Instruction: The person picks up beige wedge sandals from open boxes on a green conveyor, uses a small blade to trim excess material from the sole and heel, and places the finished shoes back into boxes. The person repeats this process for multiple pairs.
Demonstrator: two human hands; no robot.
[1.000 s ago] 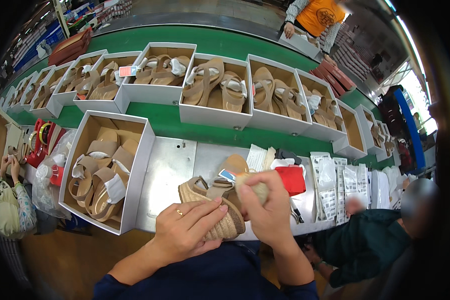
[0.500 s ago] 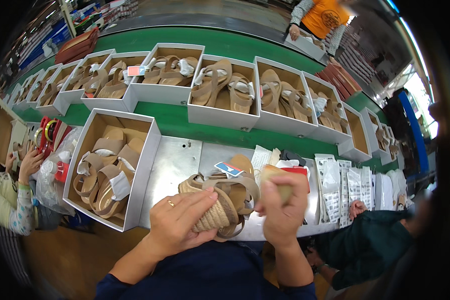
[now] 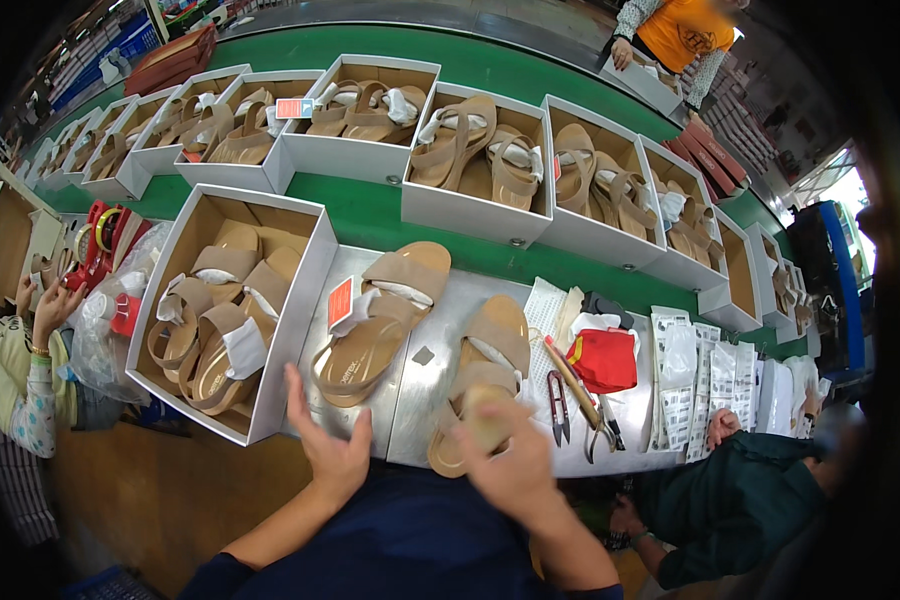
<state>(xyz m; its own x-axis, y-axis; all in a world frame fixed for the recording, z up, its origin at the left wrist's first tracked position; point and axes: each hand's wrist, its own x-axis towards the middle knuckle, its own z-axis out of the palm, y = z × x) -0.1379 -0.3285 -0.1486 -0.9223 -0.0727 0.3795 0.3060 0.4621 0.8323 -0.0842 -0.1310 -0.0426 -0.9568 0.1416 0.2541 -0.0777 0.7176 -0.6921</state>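
has bare table (image 3: 400, 425) right of the box (image 3: 292, 340), between left sandal (image 3: 365, 340) and right sandal (image 3: 495, 345), down to the near edge. farther right of the box, meets snips (image 3: 558, 405), pliers (image 3: 598, 435) and red bundle (image 3: 605, 360); beyond it, a row of boxes (image 3: 470, 212). spreads left hand (image 3: 335, 455) wide just beside the box; in right hand (image 3: 515, 465), holds a blurred pale pad (image 3: 490, 415) over right sandal. tan straps, white stuffing on both.

Lettering (image 3: 350, 372) on sandal insole (image 3: 362, 346) and orange tag (image 3: 341, 303)

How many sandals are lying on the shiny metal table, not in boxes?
2: one tan sandal beside the nearest white shoebox; the other sandal, partly covered by the right hand.
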